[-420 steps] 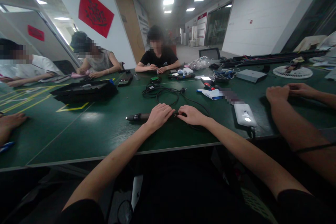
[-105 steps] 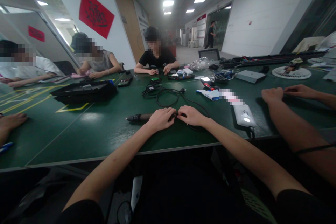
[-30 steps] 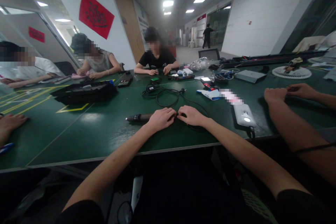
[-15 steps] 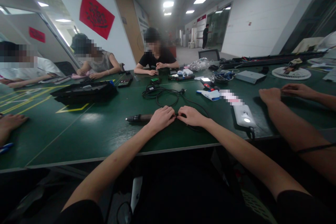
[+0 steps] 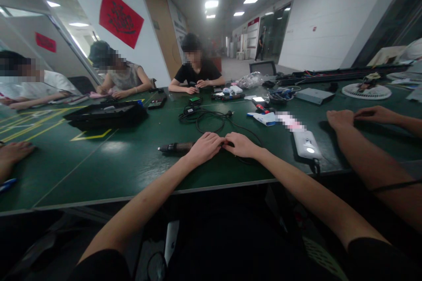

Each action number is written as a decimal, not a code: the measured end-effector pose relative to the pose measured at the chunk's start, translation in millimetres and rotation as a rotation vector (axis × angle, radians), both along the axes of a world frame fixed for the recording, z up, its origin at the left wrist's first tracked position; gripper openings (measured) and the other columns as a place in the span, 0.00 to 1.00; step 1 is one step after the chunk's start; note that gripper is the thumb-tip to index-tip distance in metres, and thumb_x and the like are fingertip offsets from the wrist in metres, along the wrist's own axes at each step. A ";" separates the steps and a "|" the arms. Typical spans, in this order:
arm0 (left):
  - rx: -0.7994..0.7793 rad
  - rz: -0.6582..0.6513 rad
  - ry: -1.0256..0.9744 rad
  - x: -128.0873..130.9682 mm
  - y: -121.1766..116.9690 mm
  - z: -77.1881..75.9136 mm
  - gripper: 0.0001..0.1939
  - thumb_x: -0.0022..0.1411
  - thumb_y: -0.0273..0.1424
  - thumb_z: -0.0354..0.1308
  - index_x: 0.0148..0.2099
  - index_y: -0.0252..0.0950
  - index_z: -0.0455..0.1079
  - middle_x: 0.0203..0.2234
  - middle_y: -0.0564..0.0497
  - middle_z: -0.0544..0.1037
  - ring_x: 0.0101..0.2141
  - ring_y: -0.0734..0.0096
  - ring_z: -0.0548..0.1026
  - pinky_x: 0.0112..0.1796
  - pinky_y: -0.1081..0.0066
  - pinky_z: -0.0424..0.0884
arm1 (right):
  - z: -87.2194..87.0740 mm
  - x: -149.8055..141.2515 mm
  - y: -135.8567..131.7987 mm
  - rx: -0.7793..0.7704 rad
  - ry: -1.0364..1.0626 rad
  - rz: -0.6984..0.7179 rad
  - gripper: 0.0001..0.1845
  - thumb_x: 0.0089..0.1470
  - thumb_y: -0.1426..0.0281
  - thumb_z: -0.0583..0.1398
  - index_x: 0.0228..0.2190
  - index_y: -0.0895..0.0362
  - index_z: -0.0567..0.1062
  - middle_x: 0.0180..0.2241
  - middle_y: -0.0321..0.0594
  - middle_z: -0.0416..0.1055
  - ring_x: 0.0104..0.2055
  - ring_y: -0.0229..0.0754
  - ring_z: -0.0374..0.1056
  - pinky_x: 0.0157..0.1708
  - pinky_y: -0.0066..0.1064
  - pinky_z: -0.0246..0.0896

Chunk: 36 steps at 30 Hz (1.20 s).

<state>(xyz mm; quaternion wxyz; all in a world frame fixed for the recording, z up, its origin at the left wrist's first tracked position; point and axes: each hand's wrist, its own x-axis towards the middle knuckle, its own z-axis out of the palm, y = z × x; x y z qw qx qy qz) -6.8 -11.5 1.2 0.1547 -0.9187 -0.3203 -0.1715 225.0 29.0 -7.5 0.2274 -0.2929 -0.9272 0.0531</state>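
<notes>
A dark electric screwdriver (image 5: 176, 147) lies along the green table, its bit end toward the left. My left hand (image 5: 205, 147) is closed over its rear part, hiding that section. Right against those fingertips, my right hand (image 5: 242, 145) pinches what looks like the cable end at the tool's back; the fingers cover the joint. A black power cable (image 5: 211, 131) loops behind both hands and curves round toward the right one. Its plug (image 5: 230, 114) rests a little farther back.
A black tray (image 5: 105, 115) stands to the left. On the right are a white power bank-like device (image 5: 307, 145), a blue-and-white packet (image 5: 263, 118) and a co-worker's hands (image 5: 341, 119). Farther back lie a grey box (image 5: 314, 95) and a white fan grille (image 5: 365, 92). Several people sit around the table.
My left fingers have shifted slightly right along the screwdriver's rear end, and now meet my right fingertips. The small gap between the hands has closed. My right hand has hardly moved.
</notes>
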 end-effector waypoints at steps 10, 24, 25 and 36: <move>0.015 0.033 -0.008 -0.1 -2.2 1.1 0.22 0.72 0.30 0.53 0.66 0.36 0.62 0.52 0.43 0.76 0.55 0.56 0.72 0.57 0.56 0.66 | 0.7 -0.6 0.2 0.002 -0.019 -0.011 0.09 0.67 0.66 0.62 0.34 0.57 0.75 0.38 0.43 0.74 0.42 0.45 0.68 0.43 0.34 0.59; 0.013 0.021 0.019 1.3 -1.5 0.0 0.30 0.73 0.28 0.51 0.74 0.38 0.53 0.49 0.44 0.77 0.54 0.56 0.72 0.57 0.55 0.66 | 1.3 -0.3 -0.3 -0.007 -0.024 -0.038 0.08 0.65 0.66 0.63 0.35 0.57 0.76 0.39 0.43 0.75 0.42 0.45 0.69 0.43 0.34 0.61; 0.017 0.033 0.016 1.4 -1.4 0.0 0.30 0.74 0.29 0.51 0.74 0.38 0.53 0.49 0.44 0.77 0.54 0.56 0.72 0.57 0.55 0.66 | 1.3 -0.3 -0.5 -0.004 -0.023 -0.032 0.07 0.65 0.66 0.63 0.35 0.57 0.77 0.39 0.43 0.76 0.43 0.46 0.69 0.44 0.35 0.61; 0.014 0.036 -0.020 0.2 -2.4 1.5 0.31 0.73 0.30 0.52 0.75 0.38 0.51 0.51 0.43 0.76 0.54 0.56 0.72 0.57 0.56 0.66 | 6.2 -1.0 -4.5 -0.003 -0.024 -0.020 0.08 0.65 0.66 0.63 0.34 0.57 0.77 0.40 0.44 0.77 0.42 0.45 0.69 0.43 0.34 0.60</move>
